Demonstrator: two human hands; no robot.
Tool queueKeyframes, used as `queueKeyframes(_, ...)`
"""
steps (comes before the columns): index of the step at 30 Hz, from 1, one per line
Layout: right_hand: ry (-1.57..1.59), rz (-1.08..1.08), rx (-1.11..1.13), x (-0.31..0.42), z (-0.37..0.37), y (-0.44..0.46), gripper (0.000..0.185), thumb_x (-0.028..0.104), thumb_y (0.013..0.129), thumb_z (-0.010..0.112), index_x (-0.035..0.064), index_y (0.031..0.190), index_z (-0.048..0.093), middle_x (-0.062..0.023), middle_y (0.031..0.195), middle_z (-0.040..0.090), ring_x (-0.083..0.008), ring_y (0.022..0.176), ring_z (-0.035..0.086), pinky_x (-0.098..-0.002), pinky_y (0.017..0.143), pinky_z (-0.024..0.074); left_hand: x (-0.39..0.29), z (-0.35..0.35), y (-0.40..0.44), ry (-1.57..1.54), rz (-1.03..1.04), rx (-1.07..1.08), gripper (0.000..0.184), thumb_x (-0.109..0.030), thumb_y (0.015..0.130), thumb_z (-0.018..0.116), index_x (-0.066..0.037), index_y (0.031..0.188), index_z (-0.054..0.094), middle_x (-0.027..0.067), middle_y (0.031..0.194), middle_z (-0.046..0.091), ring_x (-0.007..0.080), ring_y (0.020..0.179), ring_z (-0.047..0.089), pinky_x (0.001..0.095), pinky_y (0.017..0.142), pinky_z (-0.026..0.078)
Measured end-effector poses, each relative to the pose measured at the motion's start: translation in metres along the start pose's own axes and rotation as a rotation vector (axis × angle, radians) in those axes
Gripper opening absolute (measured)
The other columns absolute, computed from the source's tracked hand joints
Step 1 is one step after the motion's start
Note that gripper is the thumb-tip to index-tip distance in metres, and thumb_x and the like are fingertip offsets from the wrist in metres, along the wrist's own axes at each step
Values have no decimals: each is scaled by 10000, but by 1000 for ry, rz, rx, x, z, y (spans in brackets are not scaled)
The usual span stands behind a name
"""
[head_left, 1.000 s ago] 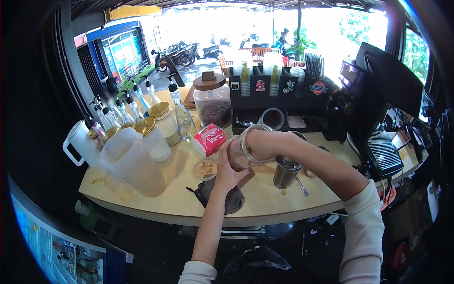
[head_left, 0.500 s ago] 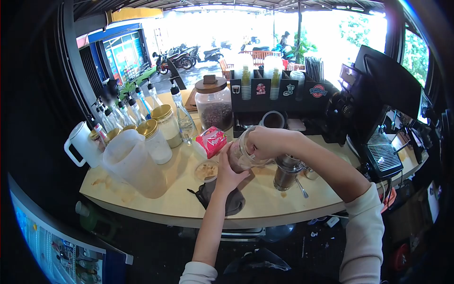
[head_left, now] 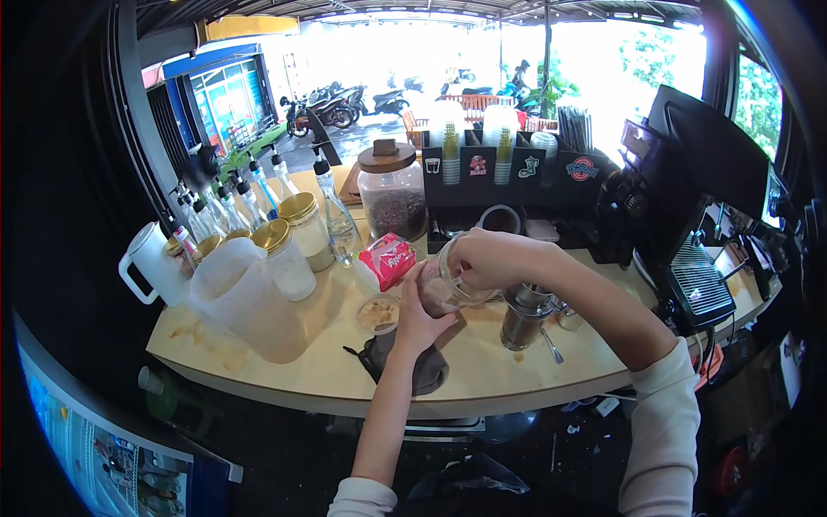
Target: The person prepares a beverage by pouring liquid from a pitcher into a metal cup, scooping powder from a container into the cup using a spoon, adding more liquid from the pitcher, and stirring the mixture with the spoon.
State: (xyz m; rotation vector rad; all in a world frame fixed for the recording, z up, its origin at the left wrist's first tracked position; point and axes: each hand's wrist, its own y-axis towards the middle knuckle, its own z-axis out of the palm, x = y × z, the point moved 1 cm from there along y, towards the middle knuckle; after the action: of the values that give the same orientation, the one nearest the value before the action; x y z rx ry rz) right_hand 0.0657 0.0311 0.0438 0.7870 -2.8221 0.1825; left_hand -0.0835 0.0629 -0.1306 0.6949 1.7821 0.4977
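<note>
My left hand (head_left: 419, 317) is wrapped round the side of a clear jar (head_left: 442, 291), which is tilted above the wooden counter (head_left: 517, 379). At the jar's mouth is my right hand (head_left: 482, 258), its fingers bent inside the rim; what they hold, if anything, is hidden. A red and white packet (head_left: 387, 260) lies just left of the jar. Below the packet is a round clear lid (head_left: 378, 315) with brownish marks. A dark cloth (head_left: 418, 366) lies under my left wrist. Right of the jar stands a metal and glass container (head_left: 523, 320), with a spoon (head_left: 552, 345) beside it.
At the left are a large translucent pitcher (head_left: 245, 297), a white jug (head_left: 151, 264), gold-lidded jars (head_left: 289, 267) and pump bottles (head_left: 338, 215). A wooden-lidded jar (head_left: 390, 194) and black cup organiser (head_left: 517, 177) stand behind. An espresso machine (head_left: 698, 250) is at the right.
My right hand has shifted slightly at the jar's mouth, with more of its bent fingers showing at the rim than at first. My left hand keeps its hold. The view has moved slightly.
</note>
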Motion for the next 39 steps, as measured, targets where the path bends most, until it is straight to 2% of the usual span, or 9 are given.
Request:
queueKeyframes(3,-12,0,-5,2,-3,-3,232,50,698,592,26,906,691,-170,874,674,-315,860,657,-402,737,528,2,2,0,-64,-12,-3,992,-56,541,830,-80,1385,309,166,1344,439,339,1266,436,424,1071,360)
queueKeyframes(10,-12,13,4,5,-8,-8,255,39,701,560,43,912,704,-172,874,679,-320,837,664,-400,739,530,1,1,0,-73,-37,6,993,-68,545,837,-81,1385,307,166,1343,435,343,1265,435,426,1069,361)
queueKeyframes(12,5,-36,-52,5,-9,-11,240,88,755,545,23,922,706,-166,819,680,-302,773,672,-388,733,531,-2,0,0,-32,-34,5,992,-71,547,838,-82,1384,306,165,1343,433,344,1268,430,428,1070,360)
queueKeyframes(18,20,-109,-123,2,-15,-15,216,92,758,569,4,905,701,-170,786,672,-300,744,666,-365,726,525,3,0,0,-54,-8,-4,997,-64,540,836,-82,1383,303,161,1342,433,343,1265,428,431,1072,359)
queueKeyframes(22,56,-102,-89,4,-25,-18,244,88,736,556,-3,908,703,-179,860,688,-319,807,672,-389,773,530,4,0,-1,-60,-28,-16,1001,-61,532,838,-82,1379,306,157,1342,433,341,1260,432,430,1074,359)
queueKeyframes(24,77,-164,-154,1,-29,-21,185,116,777,605,-6,880,697,-153,778,670,-285,742,660,-359,727,514,3,-1,-1,-51,-41,-20,998,-60,525,841,-80,1372,315,151,1338,434,334,1260,433,428,1071,364)
queueKeyframes(33,168,-240,-236,-23,-27,-31,176,165,783,696,7,862,693,-122,758,628,-233,722,596,-349,698,479,-9,-2,-2,12,-31,-34,978,-105,531,868,-79,1352,337,142,1295,457,303,1219,478,410,994,436)
queueKeyframes(36,146,-207,-208,-22,-25,-37,205,181,772,694,-1,866,693,-160,790,659,-268,795,644,-366,754,496,-9,0,-3,26,-39,-22,966,-135,545,884,-74,1343,343,134,1280,466,280,1196,499,406,966,458)
queueKeyframes(39,207,-230,-228,-27,-27,-40,186,164,784,683,2,874,692,-150,793,652,-271,793,637,-362,750,492,-14,0,-2,17,7,-29,951,-165,559,892,-74,1336,352,125,1260,477,262,1172,515,399,952,464)
